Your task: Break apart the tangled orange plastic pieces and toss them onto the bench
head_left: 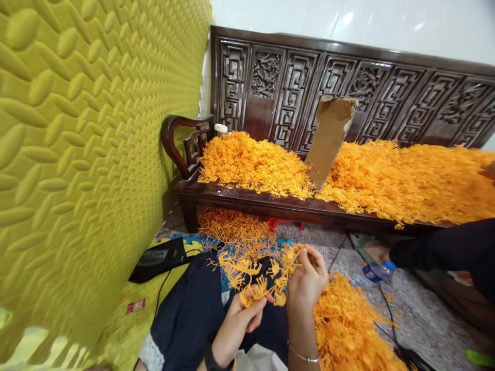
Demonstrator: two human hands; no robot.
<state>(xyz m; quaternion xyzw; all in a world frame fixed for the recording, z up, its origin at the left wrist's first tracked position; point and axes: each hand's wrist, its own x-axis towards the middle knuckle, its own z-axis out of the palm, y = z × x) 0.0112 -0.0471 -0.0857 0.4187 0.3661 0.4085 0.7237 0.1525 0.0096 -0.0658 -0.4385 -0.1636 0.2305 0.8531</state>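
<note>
Between my two hands is a branching orange plastic sprue (pixel 235 265) with several small hand-shaped pieces on it. My left hand (pixel 245 315) pinches one of these pieces (pixel 258 289) between thumb and finger, low over my lap. Higher and to the right, my right hand (pixel 309 275) has its fingers closed on the sprue's right end. Just beyond my knees, a heap of thin orange runners (pixel 235 229) lies on the floor. Another orange heap (pixel 348 330) spreads beside my right forearm.
A dark carved wooden bench (pixel 247 199) bears piles of orange pieces (pixel 255 162), split by a cardboard sheet (pixel 328 136). Yellow foam matting (pixel 96 129) stands at left. A black device (pixel 158 260), water bottle (pixel 379 270) and cables lie on the floor. Another person's leg (pixel 441 247) is at right.
</note>
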